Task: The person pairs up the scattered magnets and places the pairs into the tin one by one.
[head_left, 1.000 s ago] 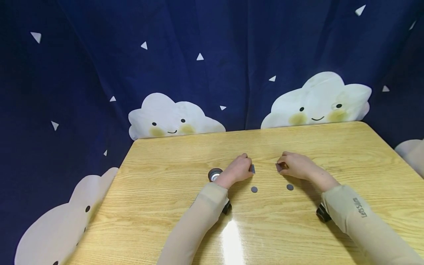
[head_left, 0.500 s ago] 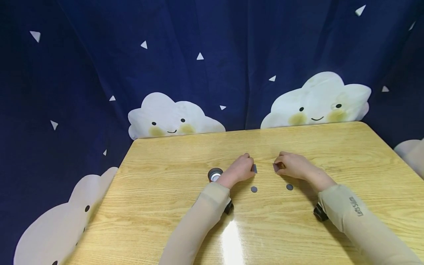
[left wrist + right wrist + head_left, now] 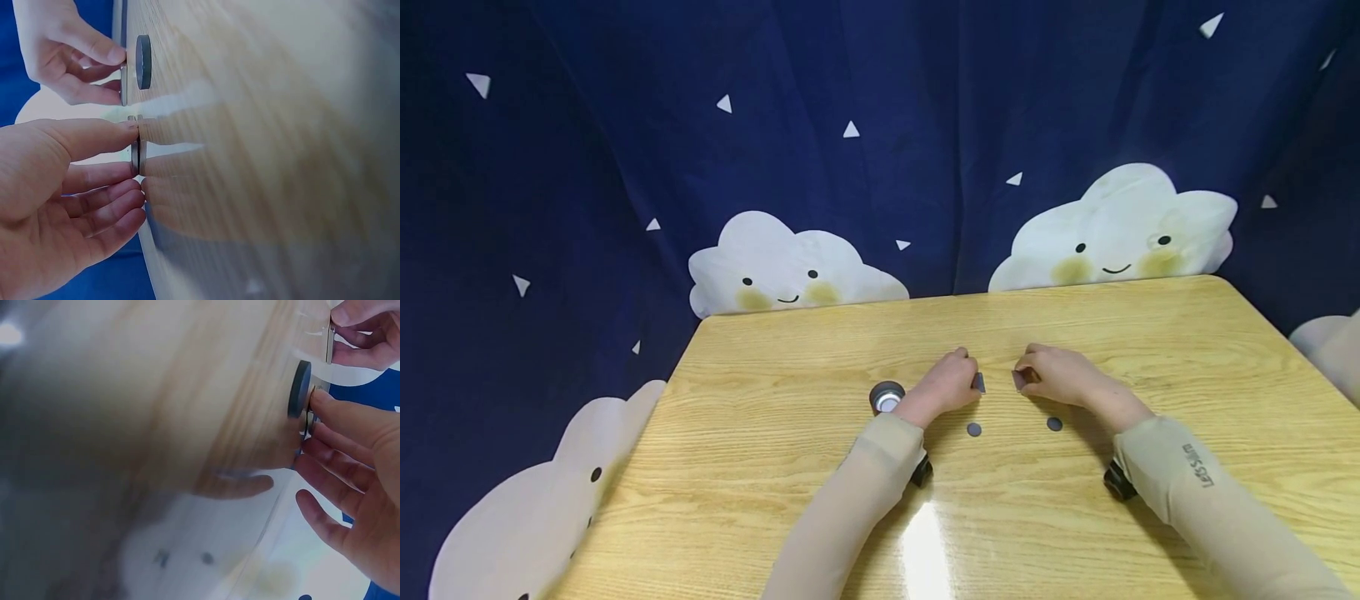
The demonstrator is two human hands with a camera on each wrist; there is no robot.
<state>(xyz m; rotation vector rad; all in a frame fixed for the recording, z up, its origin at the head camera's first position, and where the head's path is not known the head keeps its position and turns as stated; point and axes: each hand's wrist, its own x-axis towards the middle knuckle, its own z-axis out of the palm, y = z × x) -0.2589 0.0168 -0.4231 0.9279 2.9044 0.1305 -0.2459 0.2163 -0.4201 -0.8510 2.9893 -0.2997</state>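
Observation:
In the head view, my left hand [image 3: 946,385] and right hand [image 3: 1060,375] face each other over the table, a small gap between them. A thin grey square plate [image 3: 979,382] is pinched between the left thumb and fingers, standing on edge at the tabletop. My right hand pinches a matching plate [image 3: 1018,381], partly hidden by its fingers. Nearer to me lie two dark round discs: a left disc [image 3: 974,429] and a right disc [image 3: 1055,423]. The left wrist view shows the left plate [image 3: 134,147] against the wood; the right wrist view shows a thick disc [image 3: 300,389] beside the right hand [image 3: 369,450].
A round dark container with a silvery top [image 3: 887,397] stands left of my left wrist, partly covered by it. The wooden table [image 3: 737,467] ends at the back against a dark blue curtain [image 3: 820,108] printed with clouds. Black wrist cameras hang under both sleeves.
Both hands have slid toward each other with their plates, the right one moving left and the left one slightly right. The gap has narrowed; the discs lie where they were.

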